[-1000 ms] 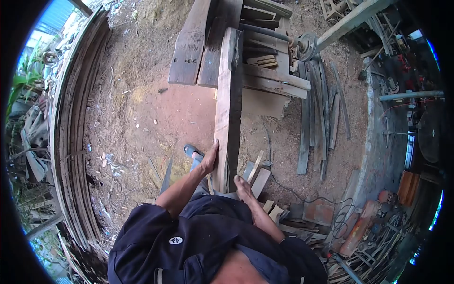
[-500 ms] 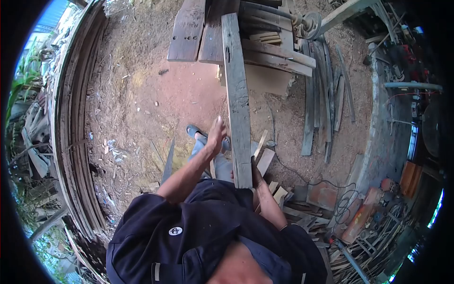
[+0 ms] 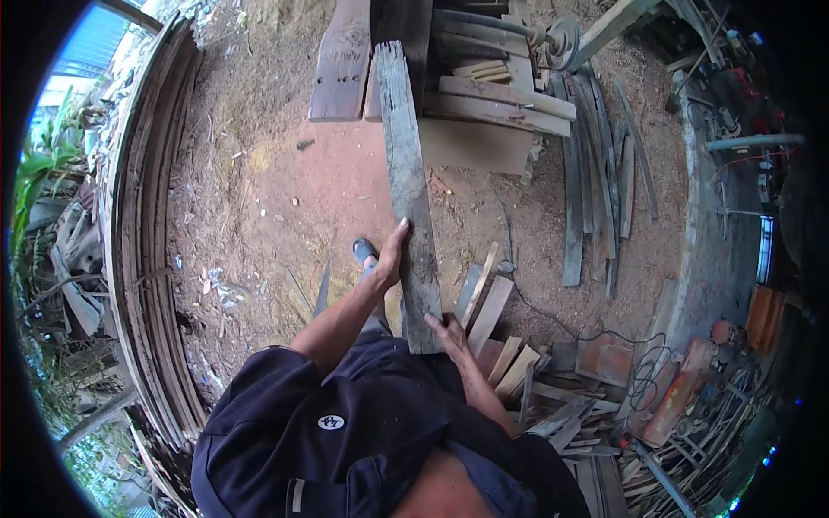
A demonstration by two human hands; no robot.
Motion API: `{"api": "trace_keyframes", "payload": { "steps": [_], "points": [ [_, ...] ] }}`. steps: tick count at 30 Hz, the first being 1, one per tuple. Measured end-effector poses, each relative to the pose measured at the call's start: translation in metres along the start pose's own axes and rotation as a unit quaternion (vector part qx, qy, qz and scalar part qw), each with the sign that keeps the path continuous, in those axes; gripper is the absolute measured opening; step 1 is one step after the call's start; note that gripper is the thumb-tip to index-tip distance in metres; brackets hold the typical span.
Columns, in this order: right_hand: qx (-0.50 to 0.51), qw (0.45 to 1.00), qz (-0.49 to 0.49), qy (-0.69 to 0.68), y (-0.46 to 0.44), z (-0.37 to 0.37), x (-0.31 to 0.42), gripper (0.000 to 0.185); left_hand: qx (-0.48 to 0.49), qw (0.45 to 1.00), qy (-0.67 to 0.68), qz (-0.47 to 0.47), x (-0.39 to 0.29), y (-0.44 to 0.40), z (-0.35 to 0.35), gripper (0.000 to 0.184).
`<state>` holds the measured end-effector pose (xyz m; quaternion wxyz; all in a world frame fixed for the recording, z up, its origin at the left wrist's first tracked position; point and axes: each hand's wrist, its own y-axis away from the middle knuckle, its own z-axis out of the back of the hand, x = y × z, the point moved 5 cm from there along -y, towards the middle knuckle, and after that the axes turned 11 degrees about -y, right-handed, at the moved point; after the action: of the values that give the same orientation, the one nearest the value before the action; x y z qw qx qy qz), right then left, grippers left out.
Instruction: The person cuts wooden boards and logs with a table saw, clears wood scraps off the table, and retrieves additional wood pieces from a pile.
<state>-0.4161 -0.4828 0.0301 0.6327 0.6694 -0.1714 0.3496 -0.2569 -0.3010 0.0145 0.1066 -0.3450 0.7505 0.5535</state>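
Two bare hands flank one long, weathered plank [image 3: 408, 190], which runs away from the person's body, its far end overlapping the dark boards [image 3: 341, 78]; contact there cannot be told. The left hand [image 3: 391, 257] lies along the plank's left edge, nearer its near end than its far one; whether those fingers close underneath is hidden, so I cannot tell. The right hand [image 3: 451, 337] is at the plank's right edge, just by the near end, its fingers seemingly clamped on that corner. Loose offcuts [image 3: 514, 367] lie to the right of the plank's near end. Judging by its thickness and length, it should feel stiff and fairly heavy, rough rather than slippery, splintery perhaps; opposite edges, spaced well apart, offer the surest hold.
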Motion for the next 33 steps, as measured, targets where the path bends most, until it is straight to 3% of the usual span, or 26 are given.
{"api": "trace_keyframes", "payload": {
  "steps": [2, 4, 6, 10, 12, 14, 16, 18, 20, 22, 23, 24, 26, 28, 30, 33],
  "points": [
    [-0.007, 0.996, -0.035, -0.084, 0.006, -0.013, 0.006, 0.072, -0.012, 1.0, -0.01, 0.019, 0.0, 0.001, 0.009, 0.061],
    [0.018, 0.992, -0.009, -0.123, 0.006, -0.028, 0.002, 0.065, -0.007, 1.0, -0.001, 0.003, -0.007, 0.01, 0.013, 0.063],
    [0.062, 0.983, -0.055, -0.166, 0.004, -0.044, -0.021, 0.07, -0.049, 0.994, -0.092, -0.013, -0.01, 0.02, 0.026, 0.067],
    [0.048, 0.972, -0.074, -0.218, 0.002, -0.071, -0.072, 0.07, -0.164, 0.968, -0.181, -0.048, -0.015, 0.043, 0.042, 0.071],
    [0.008, 0.969, -0.041, -0.245, -0.006, -0.082, -0.08, 0.066, -0.155, 0.972, -0.166, -0.067, -0.017, 0.044, 0.051, 0.074],
    [-0.009, 0.965, -0.037, -0.261, -0.015, -0.092, -0.082, 0.064, -0.188, 0.949, -0.246, -0.064, -0.006, 0.029, 0.071, 0.079],
    [-0.047, 0.95, -0.024, -0.308, -0.031, -0.104, -0.08, 0.062, -0.273, 0.89, -0.358, -0.07, -0.053, 0.065, 0.058, 0.086],
    [-0.092, 0.93, -0.026, -0.356, -0.022, -0.119, -0.096, 0.059, -0.273, 0.871, -0.408, -0.016, -0.063, 0.065, 0.064, 0.09],
    [-0.09, 0.91, -0.056, -0.401, -0.04, -0.139, -0.108, 0.057, -0.237, 0.886, -0.398, -0.035, -0.069, 0.051, 0.086, 0.087],
    [-0.086, 0.951, -0.011, -0.296, -0.049, -0.157, -0.1, 0.057, -0.196, 0.898, -0.39, -0.053, -0.08, 0.043, 0.103, 0.083],
    [-0.092, 0.963, -0.04, -0.25, -0.014, -0.176, 0.017, 0.056, -0.137, 0.942, -0.303, -0.043, -0.088, 0.037, 0.112, 0.08],
    [-0.1, 0.962, -0.037, -0.252, -0.021, -0.184, 0.024, 0.056, -0.075, 0.974, -0.212, -0.032, -0.095, 0.033, 0.118, 0.076],
    [-0.098, 0.992, 0.023, -0.072, -0.028, -0.19, 0.039, 0.055, -0.032, 0.978, -0.201, -0.039, -0.09, 0.012, 0.14, 0.067],
    [-0.124, 0.99, 0.062, -0.04, -0.038, -0.198, 0.031, 0.051, -0.054, 0.971, -0.222, -0.063, -0.088, 0.004, 0.155, 0.073],
    [-0.062, 0.991, 0.091, -0.074, -0.046, -0.208, 0.009, 0.054, -0.064, 0.965, -0.245, -0.072, -0.079, -0.002, 0.163, 0.073],
    [-0.093, 0.983, 0.06, -0.145, -0.03, -0.207, -0.011, 0.054, -0.092, 0.953, -0.271, -0.093, -0.056, 0.01, 0.164, 0.072]
  ]
}}
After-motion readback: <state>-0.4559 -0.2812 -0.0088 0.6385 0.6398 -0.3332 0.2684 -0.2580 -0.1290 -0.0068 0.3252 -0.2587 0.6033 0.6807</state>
